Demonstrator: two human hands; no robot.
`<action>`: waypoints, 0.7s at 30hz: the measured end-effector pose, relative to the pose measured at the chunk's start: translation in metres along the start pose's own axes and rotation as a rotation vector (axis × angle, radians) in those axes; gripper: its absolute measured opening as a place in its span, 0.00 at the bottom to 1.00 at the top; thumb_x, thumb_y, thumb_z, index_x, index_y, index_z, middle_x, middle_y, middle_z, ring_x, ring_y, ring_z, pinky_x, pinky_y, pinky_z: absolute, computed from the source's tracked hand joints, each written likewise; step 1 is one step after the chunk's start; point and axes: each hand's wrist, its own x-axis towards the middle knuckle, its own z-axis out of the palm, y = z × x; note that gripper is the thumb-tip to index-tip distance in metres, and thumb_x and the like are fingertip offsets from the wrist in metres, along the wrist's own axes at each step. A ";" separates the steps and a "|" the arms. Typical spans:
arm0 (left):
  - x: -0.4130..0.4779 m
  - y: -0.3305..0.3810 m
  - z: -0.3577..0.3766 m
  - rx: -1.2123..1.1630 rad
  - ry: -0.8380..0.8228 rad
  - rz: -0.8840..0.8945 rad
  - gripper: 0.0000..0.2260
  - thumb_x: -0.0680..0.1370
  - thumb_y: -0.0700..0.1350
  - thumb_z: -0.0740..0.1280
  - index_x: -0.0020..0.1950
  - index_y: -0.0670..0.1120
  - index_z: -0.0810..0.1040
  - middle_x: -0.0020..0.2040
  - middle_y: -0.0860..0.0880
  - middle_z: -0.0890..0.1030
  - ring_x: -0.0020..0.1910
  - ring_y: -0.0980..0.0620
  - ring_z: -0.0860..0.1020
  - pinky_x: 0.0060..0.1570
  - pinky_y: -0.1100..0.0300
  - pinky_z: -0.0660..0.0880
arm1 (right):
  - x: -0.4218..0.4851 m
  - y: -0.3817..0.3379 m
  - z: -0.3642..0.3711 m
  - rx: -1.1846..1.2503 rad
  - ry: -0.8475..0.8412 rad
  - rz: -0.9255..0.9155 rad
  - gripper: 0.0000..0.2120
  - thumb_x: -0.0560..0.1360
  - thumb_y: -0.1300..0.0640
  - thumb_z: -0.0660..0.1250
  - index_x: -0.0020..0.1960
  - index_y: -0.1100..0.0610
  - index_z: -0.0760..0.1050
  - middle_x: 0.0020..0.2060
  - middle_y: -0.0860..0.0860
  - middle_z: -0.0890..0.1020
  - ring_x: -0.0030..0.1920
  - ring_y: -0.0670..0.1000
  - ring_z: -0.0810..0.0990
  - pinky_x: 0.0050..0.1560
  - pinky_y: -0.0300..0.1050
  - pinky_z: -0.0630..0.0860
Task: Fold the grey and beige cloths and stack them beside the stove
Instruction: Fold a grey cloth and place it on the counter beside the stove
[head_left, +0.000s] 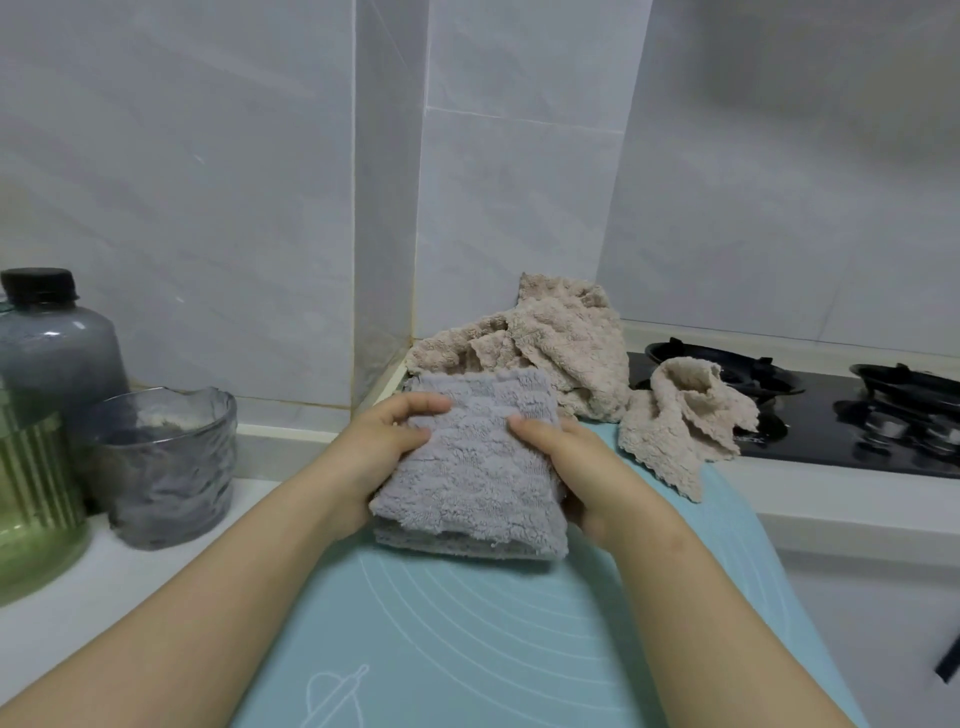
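Our left hand (371, 457) and right hand (582, 478) grip a folded grey cloth (467, 467) from either side, fingers curled over its top and thumbs tucked beneath, so both hands are closed around it. The cloth is a thick, fluffy square of several layers, held just above a pale blue mat (467, 639) printed with white curved lines; we cannot tell whether its near edge touches the mat.

Just behind the grey cloth, a crumpled beige cloth (550, 343) is heaped in the corner against the white tiled wall (234, 156). To its right a second beige cloth (680, 421), also unfolded, lies partly on the mat and partly on the edge of the black stove (831, 431), whose burners sit further right.

On the white counter (67, 618) to our left stand a smoky glass cup (166, 467), a green ribbed jar (31, 488) and, behind them, a grey bottle (52, 338) with a black cap.
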 end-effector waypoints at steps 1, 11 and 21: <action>-0.001 0.000 0.000 -0.030 -0.002 -0.016 0.13 0.79 0.35 0.58 0.47 0.50 0.78 0.42 0.48 0.80 0.36 0.50 0.78 0.34 0.62 0.74 | 0.001 0.000 0.001 0.044 -0.011 0.001 0.15 0.73 0.50 0.69 0.57 0.53 0.73 0.50 0.53 0.83 0.49 0.54 0.83 0.53 0.52 0.79; 0.001 -0.006 -0.010 0.099 -0.152 -0.072 0.27 0.70 0.30 0.70 0.62 0.56 0.72 0.55 0.46 0.81 0.55 0.45 0.79 0.58 0.51 0.75 | 0.007 0.007 -0.002 -0.050 -0.024 -0.082 0.34 0.75 0.58 0.67 0.74 0.42 0.53 0.66 0.50 0.70 0.46 0.48 0.79 0.37 0.39 0.78; 0.007 -0.021 -0.012 0.045 -0.106 -0.070 0.34 0.57 0.37 0.78 0.55 0.65 0.74 0.70 0.52 0.68 0.67 0.50 0.69 0.67 0.55 0.67 | 0.017 0.031 -0.001 0.027 -0.008 -0.142 0.28 0.79 0.63 0.60 0.70 0.37 0.61 0.65 0.42 0.72 0.58 0.47 0.78 0.56 0.45 0.78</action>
